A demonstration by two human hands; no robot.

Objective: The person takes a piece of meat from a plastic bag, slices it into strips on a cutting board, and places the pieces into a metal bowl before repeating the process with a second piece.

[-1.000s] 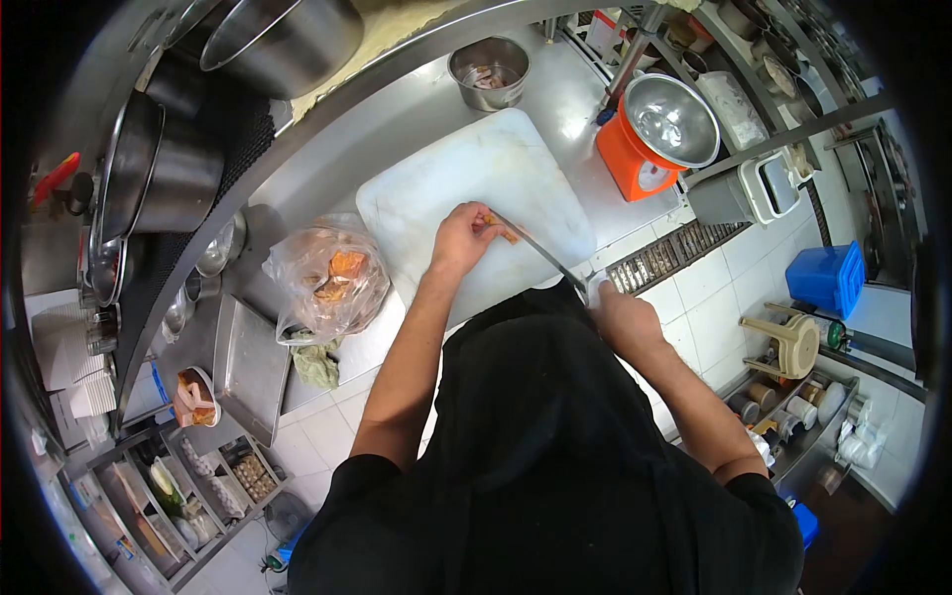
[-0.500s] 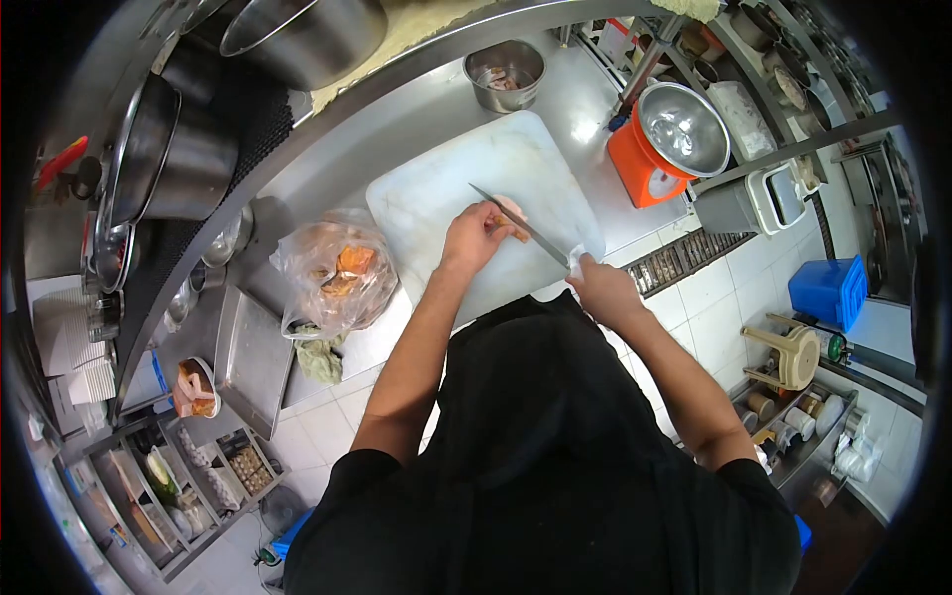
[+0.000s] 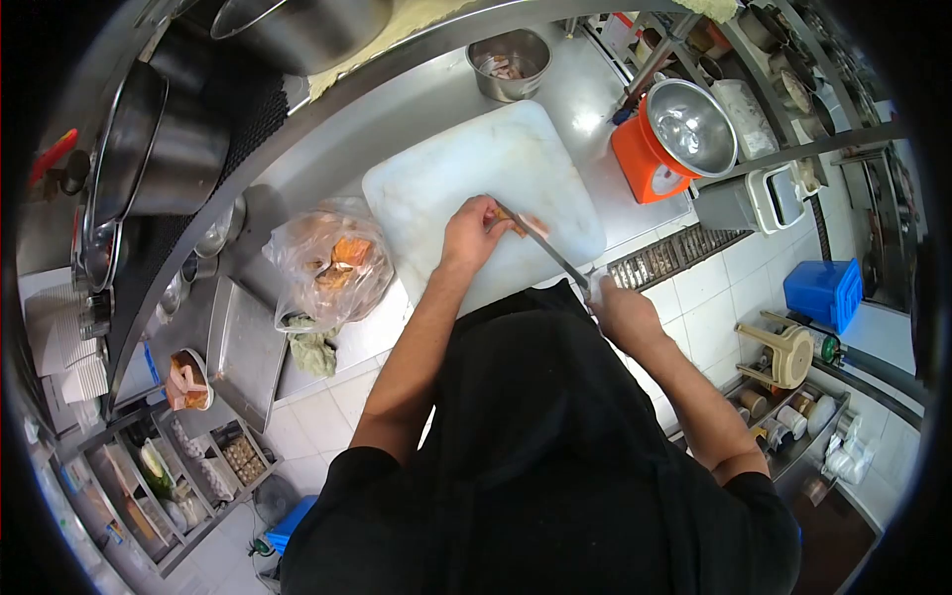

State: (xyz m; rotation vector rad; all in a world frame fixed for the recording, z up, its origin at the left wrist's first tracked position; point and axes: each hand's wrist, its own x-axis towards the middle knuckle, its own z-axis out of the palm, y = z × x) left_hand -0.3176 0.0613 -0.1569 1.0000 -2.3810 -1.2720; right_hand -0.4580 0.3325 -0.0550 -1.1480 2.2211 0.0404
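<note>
My right hand (image 3: 625, 312) is closed around the white handle of a long knife (image 3: 557, 256). The blade slants up and left across the white cutting board (image 3: 426, 169), and its tip is close to my left fingers. My left hand (image 3: 469, 234) has its fingers curled down on a small orange-brown piece of meat (image 3: 506, 216), pressed against the board. A pale pink slice of meat (image 3: 536, 226) lies just right of the blade. Left of the board sits a clear plastic bag (image 3: 327, 273) with orange-brown pieces in it.
A steel pot (image 3: 509, 69) with meat pieces stands behind the board. An orange scale (image 3: 645, 164) with a steel bowl (image 3: 691, 127) is at the right. A metal tray (image 3: 238, 342) and a green cloth (image 3: 313, 354) lie at the left. Large pots (image 3: 178, 149) stand on the upper left.
The knife has drawn back toward me and to the right with my right hand. The pink slice now shows more on the blade's right side. My left hand stays nearly in place.
</note>
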